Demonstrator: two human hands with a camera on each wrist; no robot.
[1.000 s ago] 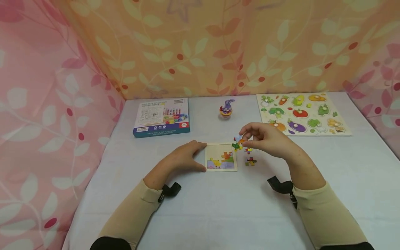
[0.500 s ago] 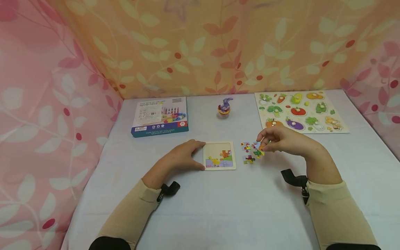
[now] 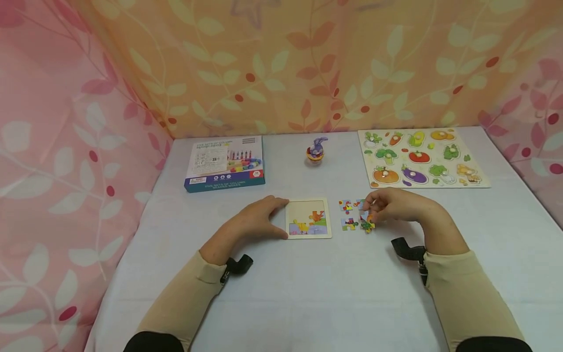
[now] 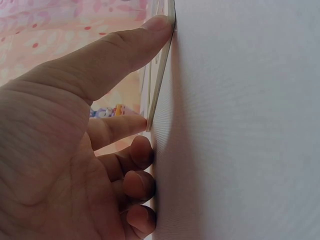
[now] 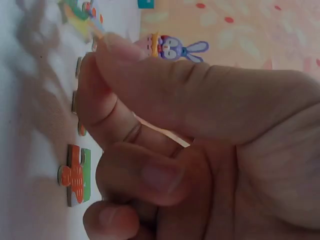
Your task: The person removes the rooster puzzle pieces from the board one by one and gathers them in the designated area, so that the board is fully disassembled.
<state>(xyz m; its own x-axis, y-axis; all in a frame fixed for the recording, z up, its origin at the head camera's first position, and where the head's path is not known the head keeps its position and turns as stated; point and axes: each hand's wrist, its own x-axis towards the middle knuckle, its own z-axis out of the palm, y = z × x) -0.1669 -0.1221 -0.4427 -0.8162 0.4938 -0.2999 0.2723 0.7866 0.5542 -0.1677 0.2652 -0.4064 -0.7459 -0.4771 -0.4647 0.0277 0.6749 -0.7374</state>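
Note:
In the head view, my left hand point(image 3: 257, 220) holds the left side of a small wooden puzzle tray point(image 3: 301, 207), thumb at the near corner and index finger at the far one. Several joined pieces with a yellow figure point(image 3: 302, 227) and an orange one lie in the tray's lower part. To the right, my right hand point(image 3: 398, 206) pinches a green-and-yellow puzzle piece point(image 3: 367, 225) between thumb and index finger, low over the table. Loose pieces, such as a purple-and-green puzzle piece point(image 3: 349, 224), lie between tray and hand. An orange-and-green piece point(image 5: 77, 175) shows under the right hand's fingers.
A flat boxed set point(image 3: 224, 164) lies at the back left. A purple rabbit figurine point(image 3: 315, 149) stands at the back middle. A vegetable peg board point(image 3: 424, 159) lies at the back right, just beyond my right hand. Patterned curtains point(image 3: 246, 68) border the table.
My right hand has moved right from the tray's right edge with the green-and-yellow piece, then lowered it beside the loose pieces. The left hand keeps its place on the tray.

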